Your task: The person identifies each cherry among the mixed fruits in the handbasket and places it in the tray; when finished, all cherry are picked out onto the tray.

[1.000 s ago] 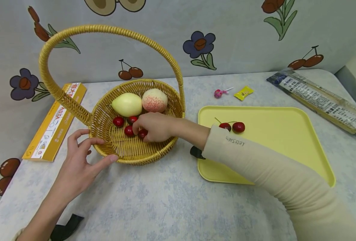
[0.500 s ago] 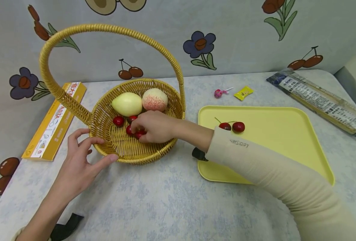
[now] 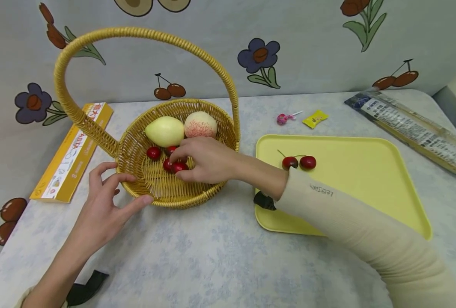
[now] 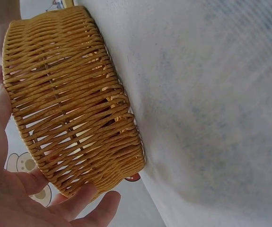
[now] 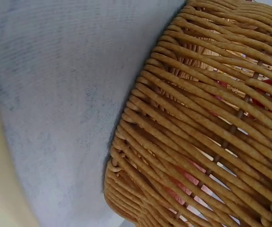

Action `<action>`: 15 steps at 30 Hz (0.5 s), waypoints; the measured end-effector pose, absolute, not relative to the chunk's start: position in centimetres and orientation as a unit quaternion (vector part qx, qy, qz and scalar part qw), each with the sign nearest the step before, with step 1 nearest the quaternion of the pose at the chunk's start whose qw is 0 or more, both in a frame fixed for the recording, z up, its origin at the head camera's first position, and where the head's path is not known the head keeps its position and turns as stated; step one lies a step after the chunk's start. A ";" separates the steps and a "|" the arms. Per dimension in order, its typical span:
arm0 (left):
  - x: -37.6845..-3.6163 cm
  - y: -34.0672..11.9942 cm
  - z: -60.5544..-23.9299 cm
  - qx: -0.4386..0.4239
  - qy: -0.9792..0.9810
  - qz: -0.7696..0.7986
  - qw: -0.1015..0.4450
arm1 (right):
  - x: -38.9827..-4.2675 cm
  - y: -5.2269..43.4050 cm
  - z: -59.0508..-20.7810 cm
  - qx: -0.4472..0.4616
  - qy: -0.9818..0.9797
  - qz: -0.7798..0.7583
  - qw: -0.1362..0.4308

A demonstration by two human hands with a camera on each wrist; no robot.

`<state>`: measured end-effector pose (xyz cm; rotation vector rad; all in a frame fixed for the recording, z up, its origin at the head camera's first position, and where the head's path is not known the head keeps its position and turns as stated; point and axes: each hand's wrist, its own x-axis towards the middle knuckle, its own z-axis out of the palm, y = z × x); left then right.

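A woven yellow basket (image 3: 174, 202) with a tall hoop handle (image 3: 143, 33) stands on the table. In it lie a pale pear-like fruit (image 3: 165, 131), a peach (image 3: 200, 124) and several red cherries (image 3: 153, 152). My right hand (image 3: 181, 165) reaches into the basket, and its curled fingers pinch a pair of cherries (image 3: 170, 165). My left hand (image 3: 136, 189) rests against the near left rim, with its thumb and fingers touching the wicker. The left wrist view shows the basket wall (image 4: 74, 104) against my fingers (image 4: 86, 210). In the right wrist view only the wicker wall (image 5: 206, 132) is visible.
A yellow tray (image 3: 366, 184) lies to the right with two cherries (image 3: 299, 162) on it. Behind it are a pink lollipop (image 3: 283, 118) and a yellow sachet (image 3: 314, 119). A long packet (image 3: 412, 128) lies far right and a yellow box (image 3: 73, 152) left of the basket.
My right hand has shifted slightly back in the basket, and the cherries at its fingertips have moved with it. The left hand has stayed at the rim.
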<state>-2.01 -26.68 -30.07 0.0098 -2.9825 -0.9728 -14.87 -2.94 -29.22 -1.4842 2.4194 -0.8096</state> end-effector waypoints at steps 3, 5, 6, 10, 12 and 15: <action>-1.8 -26.7 -30.0 0.003 -0.950 -0.313 0.007 | -14.7 -2.7 -29.1 -0.516 0.801 -0.287 0.093; -1.7 -26.7 -30.1 0.001 -0.949 -0.317 0.010 | -14.6 -2.5 -29.0 -0.524 0.795 -0.292 0.090; -1.7 -26.7 -30.1 0.001 -0.948 -0.318 0.010 | -14.5 -2.4 -29.0 -0.526 0.792 -0.297 0.090; -1.7 -26.7 -30.1 -0.002 -0.947 -0.322 0.011 | -14.2 -1.9 -28.8 -0.530 0.784 -0.314 0.083; -1.7 -26.7 -30.1 -0.003 -0.946 -0.324 0.011 | -14.1 -1.7 -28.7 -0.530 0.781 -0.321 0.079; -1.8 -26.6 -30.1 -0.004 -0.946 -0.323 0.013 | -13.9 -1.1 -28.4 -0.529 0.780 -0.327 0.073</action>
